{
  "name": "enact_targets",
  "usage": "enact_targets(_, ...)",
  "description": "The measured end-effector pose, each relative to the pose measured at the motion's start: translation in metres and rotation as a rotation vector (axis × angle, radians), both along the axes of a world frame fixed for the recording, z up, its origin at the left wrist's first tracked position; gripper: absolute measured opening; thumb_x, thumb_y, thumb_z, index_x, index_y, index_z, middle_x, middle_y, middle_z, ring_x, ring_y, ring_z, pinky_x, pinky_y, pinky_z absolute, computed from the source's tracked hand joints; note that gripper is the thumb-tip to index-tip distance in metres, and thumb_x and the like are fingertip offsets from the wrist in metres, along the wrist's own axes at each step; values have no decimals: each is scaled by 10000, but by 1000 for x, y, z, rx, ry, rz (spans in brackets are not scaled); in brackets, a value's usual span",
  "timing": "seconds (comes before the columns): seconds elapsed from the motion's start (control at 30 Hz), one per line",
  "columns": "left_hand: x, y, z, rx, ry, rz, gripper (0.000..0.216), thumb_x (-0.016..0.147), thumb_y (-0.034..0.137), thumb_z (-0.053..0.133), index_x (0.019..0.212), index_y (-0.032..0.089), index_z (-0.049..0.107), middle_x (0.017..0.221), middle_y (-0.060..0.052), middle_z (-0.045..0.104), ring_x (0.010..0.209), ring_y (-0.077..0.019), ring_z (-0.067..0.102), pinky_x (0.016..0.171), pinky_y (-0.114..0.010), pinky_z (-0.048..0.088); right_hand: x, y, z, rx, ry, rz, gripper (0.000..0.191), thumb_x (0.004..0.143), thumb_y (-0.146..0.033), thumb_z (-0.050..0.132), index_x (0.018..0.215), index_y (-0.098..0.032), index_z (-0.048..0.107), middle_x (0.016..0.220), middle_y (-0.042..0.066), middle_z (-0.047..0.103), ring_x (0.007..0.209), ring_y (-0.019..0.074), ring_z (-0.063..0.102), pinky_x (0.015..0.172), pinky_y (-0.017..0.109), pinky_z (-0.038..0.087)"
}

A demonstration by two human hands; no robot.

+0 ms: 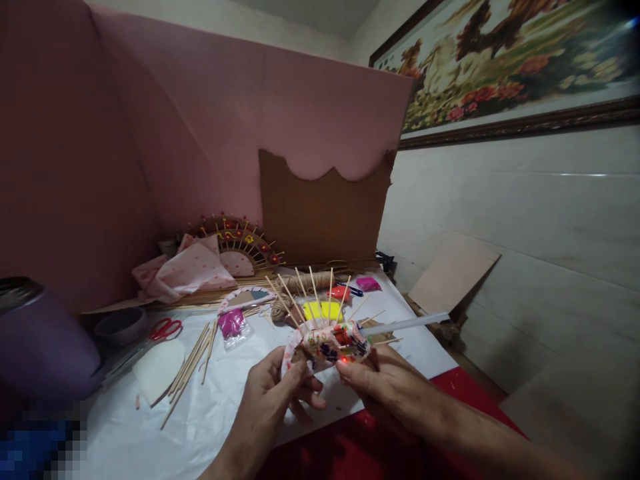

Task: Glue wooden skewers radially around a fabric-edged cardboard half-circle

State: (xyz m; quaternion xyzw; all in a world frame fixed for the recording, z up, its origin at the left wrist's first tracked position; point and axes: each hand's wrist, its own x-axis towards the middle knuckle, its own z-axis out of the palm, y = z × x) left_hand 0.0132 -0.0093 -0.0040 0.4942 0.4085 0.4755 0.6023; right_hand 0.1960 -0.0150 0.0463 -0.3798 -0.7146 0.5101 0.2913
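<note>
My left hand point(273, 393) pinches the edge of a small craft piece covered in pale pink cloth point(289, 359), with thin wooden sticks point(314, 293) fanning upward from it. My right hand point(385, 380) is closed around a flower-patterned glue gun point(327, 343), which crosses in front of the piece. A translucent glue stick point(407, 324) juts from its back end, and a small red light glows near my right thumb. The gun's tip is close to my left fingers; whether it touches the piece I cannot tell.
Loose sticks point(193, 367), a white oval point(159, 370), red scissors point(166, 329) and a purple packet point(233, 323) lie on the white-covered table point(225, 407). Twine point(305, 283) and a yellow packet point(324, 311) lie behind my hands. A decorated fan point(245, 237) stands farther back.
</note>
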Motion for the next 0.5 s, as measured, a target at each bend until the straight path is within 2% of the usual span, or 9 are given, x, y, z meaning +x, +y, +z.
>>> enact_targets(0.1,0,1,0,-2,-18,6,302,750,424,583,821,132,562,633,-52,658,524,-184,647,395,-246,480,-1,-2,3,13,20,-9,335,890,-425,414,762,-164,580,656,-18,464,570,96,363,534,216,318)
enact_targets(0.27,-1,2,-4,-64,-102,-2,266,746,399,596,788,140,557,647,-77,697,512,-181,653,390,-239,486,2,0,-1,-98,20,-74,468,867,-508,398,546,-170,447,443,-59,359,378,59,301,352,193,209)
enact_targets(0.37,-2,4,-5,-102,-142,-2,239,748,364,601,776,130,566,634,-77,700,493,-165,647,379,-218,476,3,3,-6,-121,33,-114,490,856,-538,389,537,-171,450,369,-69,361,290,46,295,294,180,184)
enact_targets(0.5,-2,8,-2,-162,-215,0,216,735,324,606,753,111,574,617,-82,697,460,-152,633,352,-200,461,4,3,-8,-175,104,-159,431,837,-533,433,611,-168,478,387,-71,399,281,47,313,270,161,210)
